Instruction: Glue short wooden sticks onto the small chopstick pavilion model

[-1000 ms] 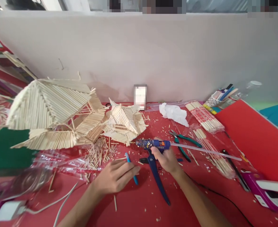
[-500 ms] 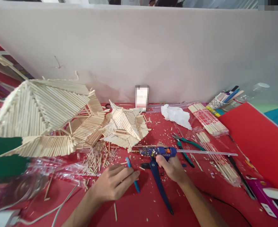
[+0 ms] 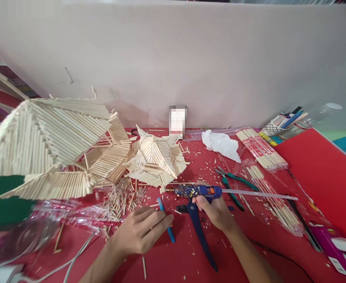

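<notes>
My right hand (image 3: 215, 210) is wrapped round a blue hot glue gun (image 3: 190, 191), its nozzle pointing left and a long clear glue stick (image 3: 258, 193) sticking out behind. The nozzle is close to the front edge of a small stick-built roof model (image 3: 156, 159). Under the glue gun lies a dark blue curved-handled tool (image 3: 200, 236) with a pivot; its kind is partly hidden. My left hand (image 3: 145, 228) rests on the red table with loosely bent fingers, the fingertips over a blue pen (image 3: 170, 234). Whether they press on it is unclear.
A larger stick-built roof (image 3: 57, 133) stands at left, with loose stick pieces (image 3: 119, 200) before it. Green-handled pliers (image 3: 227, 184), packs of chopsticks (image 3: 261, 149), crumpled white paper (image 3: 221, 145) and a red sheet (image 3: 323, 173) lie right. A phone (image 3: 178, 122) leans on the back wall.
The view has shifted slightly, so things at the sides appear a little further outward. My right hand still grips the glue gun, and my left hand stays by the pen.
</notes>
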`<state>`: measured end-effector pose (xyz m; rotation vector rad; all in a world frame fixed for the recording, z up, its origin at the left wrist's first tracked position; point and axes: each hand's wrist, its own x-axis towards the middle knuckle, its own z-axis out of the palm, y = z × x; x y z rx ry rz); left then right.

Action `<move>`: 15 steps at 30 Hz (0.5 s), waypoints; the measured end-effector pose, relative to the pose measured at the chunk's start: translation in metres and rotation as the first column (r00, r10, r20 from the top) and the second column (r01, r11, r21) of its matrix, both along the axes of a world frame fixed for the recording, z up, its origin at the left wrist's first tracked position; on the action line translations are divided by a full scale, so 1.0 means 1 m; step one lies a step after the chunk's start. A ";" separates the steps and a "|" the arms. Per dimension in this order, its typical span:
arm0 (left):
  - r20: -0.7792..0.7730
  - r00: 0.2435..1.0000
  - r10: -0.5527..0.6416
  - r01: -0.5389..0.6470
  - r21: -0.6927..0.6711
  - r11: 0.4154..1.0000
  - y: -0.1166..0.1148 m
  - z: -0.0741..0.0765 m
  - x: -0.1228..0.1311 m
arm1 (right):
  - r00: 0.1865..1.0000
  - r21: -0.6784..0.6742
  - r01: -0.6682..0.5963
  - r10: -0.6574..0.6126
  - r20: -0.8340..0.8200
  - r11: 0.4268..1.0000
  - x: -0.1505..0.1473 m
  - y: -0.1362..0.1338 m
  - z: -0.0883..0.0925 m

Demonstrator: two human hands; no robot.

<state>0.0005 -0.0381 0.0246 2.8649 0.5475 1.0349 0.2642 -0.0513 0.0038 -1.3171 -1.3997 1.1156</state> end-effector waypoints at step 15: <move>0.186 0.982 -0.010 0.005 0.027 1.000 -0.002 0.003 -0.005 | 0.994 -0.142 -0.078 0.066 -0.085 0.987 0.012 -0.004 -0.007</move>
